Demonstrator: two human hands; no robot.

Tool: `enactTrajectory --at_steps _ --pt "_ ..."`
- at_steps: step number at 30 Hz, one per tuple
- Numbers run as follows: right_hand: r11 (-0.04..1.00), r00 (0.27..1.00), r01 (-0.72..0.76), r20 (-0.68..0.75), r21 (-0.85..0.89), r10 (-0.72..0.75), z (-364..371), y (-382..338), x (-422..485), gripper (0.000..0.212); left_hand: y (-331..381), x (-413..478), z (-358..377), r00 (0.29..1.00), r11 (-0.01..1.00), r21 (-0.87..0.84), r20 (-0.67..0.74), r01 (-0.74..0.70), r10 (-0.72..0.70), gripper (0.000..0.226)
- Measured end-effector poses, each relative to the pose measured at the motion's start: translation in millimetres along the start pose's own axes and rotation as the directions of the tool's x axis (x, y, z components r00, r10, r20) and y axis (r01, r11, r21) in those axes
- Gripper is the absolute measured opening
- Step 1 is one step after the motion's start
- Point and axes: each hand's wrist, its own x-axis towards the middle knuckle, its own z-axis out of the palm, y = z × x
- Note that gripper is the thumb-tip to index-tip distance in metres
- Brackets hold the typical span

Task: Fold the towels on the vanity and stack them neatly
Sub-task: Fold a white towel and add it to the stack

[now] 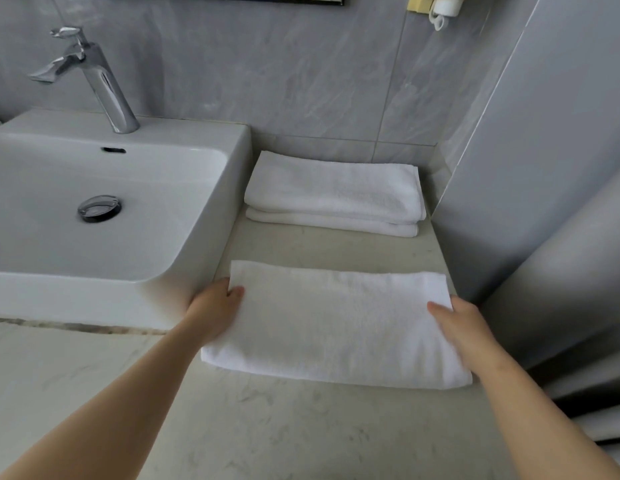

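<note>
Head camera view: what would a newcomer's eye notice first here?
First, the folded white terry towel in the near centre, gripped at its ends by the left hand and the right hand. Behind it, a stack of two folded white towels lies by the grey tiled wall. The white rectangular ceramic basin fills the left.

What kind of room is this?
Most likely a bathroom, maybe a hotel's: a white ceramic basin with a chrome faucet, grey tiled walls, and folded white towels stacked on the vanity counter.
</note>
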Motion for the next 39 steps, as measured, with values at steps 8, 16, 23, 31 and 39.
enactTrajectory --at_steps 8,16,23,31,39 --pt "0.997 0.995 -0.074 0.065 -0.014 0.074 -16 1 -9 0.021 -7 2 -8 0.995 0.990 0.112 0.039 0.088 -0.093 0.041" --pt "0.985 0.990 0.110 -0.070 -0.132 -0.120 -1 -13 8 0.052 7 23 3 0.994 0.995 0.068 -0.079 -0.072 0.077 0.035" --pt "0.946 0.989 0.116 -0.058 -0.302 -0.139 0 -12 16 0.016 3 24 12 0.968 0.967 0.200 -0.162 -0.160 0.193 0.020" --pt "0.957 0.980 0.190 -0.010 -0.220 -0.197 -3 -29 17 0.004 2 29 12 0.951 0.933 0.243 -0.094 -0.264 0.294 0.017" --pt "0.951 0.967 0.209 -0.095 -0.230 -0.236 7 -12 28 0.011 2 36 11 0.943 0.907 0.302 -0.066 -0.292 0.325 0.016"
